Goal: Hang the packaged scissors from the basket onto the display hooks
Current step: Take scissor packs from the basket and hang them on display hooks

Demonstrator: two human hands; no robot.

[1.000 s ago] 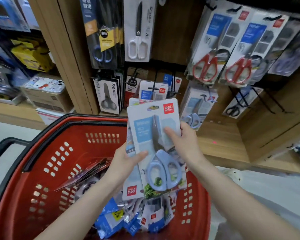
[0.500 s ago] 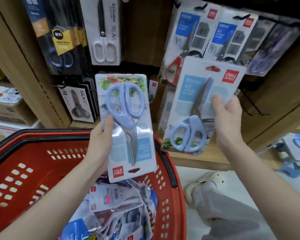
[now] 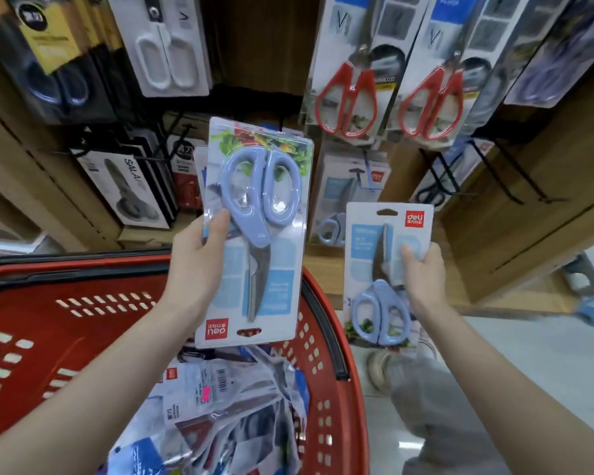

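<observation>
My left hand (image 3: 196,265) grips a pack of blue-handled scissors (image 3: 258,231) by its left edge; the pack is upside down, its hang hole at the bottom, and it hovers above the red basket (image 3: 326,341). My right hand (image 3: 422,279) holds a second, matching pack (image 3: 381,269) upright, hang hole on top, just right of the basket rim. A like pack (image 3: 347,197) hangs on a hook behind the two. Several more packs (image 3: 227,406) lie in the basket.
Wooden display wall with black wire hooks (image 3: 508,180), some bare at the right. Red-handled scissors (image 3: 347,94), white scissors (image 3: 167,56) and black packs (image 3: 124,190) hang above and left. My leg and shoe (image 3: 381,371) stand on the floor below the right pack.
My right hand has lowered its pack and turned it upright, closer to the basket rim. The left hand has lifted its upside-down pack slightly. The view has moved closer to the wall.
</observation>
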